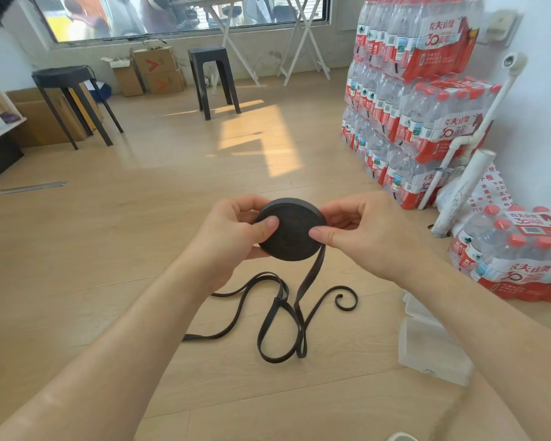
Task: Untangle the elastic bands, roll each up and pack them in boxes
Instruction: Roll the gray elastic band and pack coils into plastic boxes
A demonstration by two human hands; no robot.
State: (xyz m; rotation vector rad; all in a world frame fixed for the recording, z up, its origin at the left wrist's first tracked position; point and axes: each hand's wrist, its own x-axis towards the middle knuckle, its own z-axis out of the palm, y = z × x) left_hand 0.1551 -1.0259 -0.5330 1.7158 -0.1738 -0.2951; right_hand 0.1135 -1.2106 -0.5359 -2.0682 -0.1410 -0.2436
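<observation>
A flat black roll of elastic band [291,232] is held up in front of me above the wooden floor. My left hand [236,233] grips its left side, thumb pressed on the face. My right hand [360,230] pinches its right side with thumb and fingers. A loose tail of the same band [312,275] drops from the roll's lower right to the floor, where it lies in loops and curls [280,329], ending in a small spiral [345,300].
A clear plastic box [433,351] lies on the floor at the lower right, partly behind my right forearm. Shrink-wrapped water bottle packs [414,100] are stacked along the right wall, one pack [516,253] near my right hand. Two black stools [213,81] and cardboard boxes [156,71] stand farther back.
</observation>
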